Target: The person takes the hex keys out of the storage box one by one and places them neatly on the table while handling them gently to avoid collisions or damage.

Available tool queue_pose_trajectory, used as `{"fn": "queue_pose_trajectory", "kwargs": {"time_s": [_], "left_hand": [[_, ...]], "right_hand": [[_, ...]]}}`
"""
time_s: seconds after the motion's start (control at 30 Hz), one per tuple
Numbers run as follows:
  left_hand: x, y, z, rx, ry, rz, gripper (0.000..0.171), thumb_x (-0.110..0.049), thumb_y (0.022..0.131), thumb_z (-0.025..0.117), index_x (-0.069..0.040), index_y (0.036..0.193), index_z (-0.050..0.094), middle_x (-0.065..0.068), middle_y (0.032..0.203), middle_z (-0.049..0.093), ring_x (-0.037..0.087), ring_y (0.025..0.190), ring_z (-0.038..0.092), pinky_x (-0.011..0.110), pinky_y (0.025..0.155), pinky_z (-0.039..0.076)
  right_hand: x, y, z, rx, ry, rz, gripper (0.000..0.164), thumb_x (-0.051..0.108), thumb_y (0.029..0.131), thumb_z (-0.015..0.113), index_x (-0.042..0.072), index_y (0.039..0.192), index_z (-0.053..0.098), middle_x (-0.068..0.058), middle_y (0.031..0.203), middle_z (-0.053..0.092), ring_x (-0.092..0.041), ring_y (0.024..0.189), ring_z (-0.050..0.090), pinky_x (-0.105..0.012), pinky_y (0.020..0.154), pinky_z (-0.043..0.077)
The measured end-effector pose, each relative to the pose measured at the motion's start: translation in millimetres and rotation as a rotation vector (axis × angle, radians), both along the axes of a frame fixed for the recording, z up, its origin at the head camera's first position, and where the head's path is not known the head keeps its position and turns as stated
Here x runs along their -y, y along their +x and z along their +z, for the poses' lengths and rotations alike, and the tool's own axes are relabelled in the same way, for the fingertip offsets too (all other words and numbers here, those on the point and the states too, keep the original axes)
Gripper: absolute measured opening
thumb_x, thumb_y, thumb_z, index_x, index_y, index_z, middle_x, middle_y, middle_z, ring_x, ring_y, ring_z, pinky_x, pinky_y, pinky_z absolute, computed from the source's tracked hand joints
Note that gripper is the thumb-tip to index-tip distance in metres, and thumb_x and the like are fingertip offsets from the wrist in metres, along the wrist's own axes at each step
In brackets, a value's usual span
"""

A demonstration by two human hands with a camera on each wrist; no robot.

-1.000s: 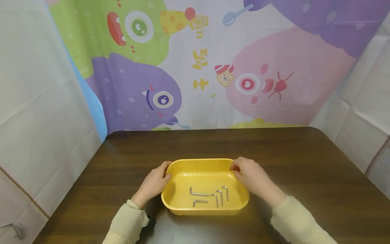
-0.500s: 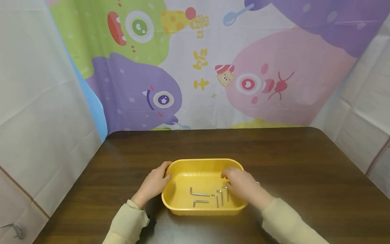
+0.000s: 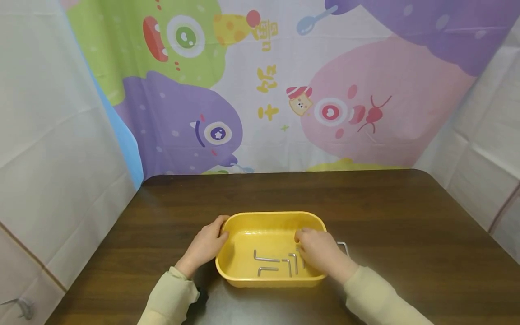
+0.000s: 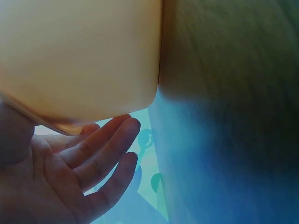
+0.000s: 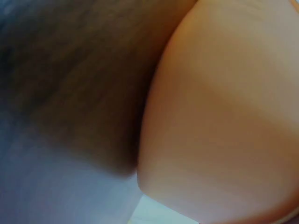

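A yellow tray point(image 3: 268, 282) with rounded corners sits on the table, several L-shaped hex keys point(image 3: 267, 259) lying on its floor. My left hand point(image 3: 206, 241) holds the tray's left end, thumb over the rim and fingers along the outside. The left wrist view shows those fingers point(image 4: 105, 156) gently bent under the tray's wall point(image 4: 84, 56). Inside the tray's right part, my right hand point(image 3: 321, 250) reaches down over the rightmost hex key point(image 3: 303, 262), partly covering it. Its fingertips are hidden. Only the tray's outer wall point(image 5: 219, 116) fills the right wrist view, beside the tabletop.
Another hex key point(image 3: 344, 247) lies outside the tray, on the dark wooden table point(image 3: 406, 216) right of my right wrist. Behind the table hangs a cartoon-print curtain point(image 3: 268, 135), with pale cloth point(image 3: 61, 135) at both sides.
My right hand has left the tray's right rim and moved left and down into the tray. The hex key on the table has come into view. My left hand and the tray have stayed put.
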State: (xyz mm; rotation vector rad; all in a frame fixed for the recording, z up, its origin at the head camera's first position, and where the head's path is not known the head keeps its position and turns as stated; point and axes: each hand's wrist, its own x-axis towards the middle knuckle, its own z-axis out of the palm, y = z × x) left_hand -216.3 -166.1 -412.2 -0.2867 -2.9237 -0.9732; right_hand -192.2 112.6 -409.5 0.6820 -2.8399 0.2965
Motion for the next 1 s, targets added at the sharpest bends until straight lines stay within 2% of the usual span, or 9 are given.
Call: {"fn": "queue_pose_trajectory", "kwargs": {"time_s": [0.23,0.53,0.83,1.0], "left_hand": [[0.2,-1.0,0.2,-0.007,0.005,0.000,0.035,-0.015,0.088,0.052,-0.010,0.123,0.051,0.009,0.105,0.063,0.018,0.079,0.056,0.036,0.072,0.047],[-0.4,0.2,1.9,0.008,0.024,-0.012,0.035,-0.014,0.088,0.052,-0.010,0.123,0.051,0.009,0.104,0.063,0.018,0.078,0.056,0.035,0.072,0.047],[-0.3,0.8,1.7,-0.005,0.032,-0.026,0.034,-0.012,0.087,0.052,-0.008,0.121,0.052,0.010,0.104,0.063,0.018,0.079,0.057,0.035,0.072,0.047],[-0.5,0.1,-0.3,0.003,0.039,-0.021,0.034,-0.013,0.088,0.052,-0.009,0.122,0.051,0.010,0.105,0.063,0.018,0.080,0.057,0.035,0.072,0.047]], "right_hand": [[0.4,-2.1,-4.6,-0.018,0.027,-0.009,0.006,0.010,0.074,0.063,0.010,0.070,0.059,0.000,0.066,0.050,-0.018,0.054,0.048,-0.035,0.051,0.040],[0.6,-1.4,-3.5,-0.007,0.084,0.007,0.025,0.016,0.072,0.070,0.014,0.057,0.050,-0.001,0.060,0.047,-0.020,0.051,0.046,-0.037,0.049,0.038],[0.4,-1.4,-3.3,-0.004,0.136,0.004,0.022,0.013,0.072,0.065,0.016,0.058,0.050,0.001,0.058,0.046,-0.017,0.050,0.043,-0.034,0.049,0.038],[-0.6,-1.7,-5.0,-0.022,0.127,0.011,0.021,0.008,0.068,0.064,0.017,0.056,0.050,0.003,0.057,0.047,-0.015,0.050,0.043,-0.033,0.048,0.037]]}}
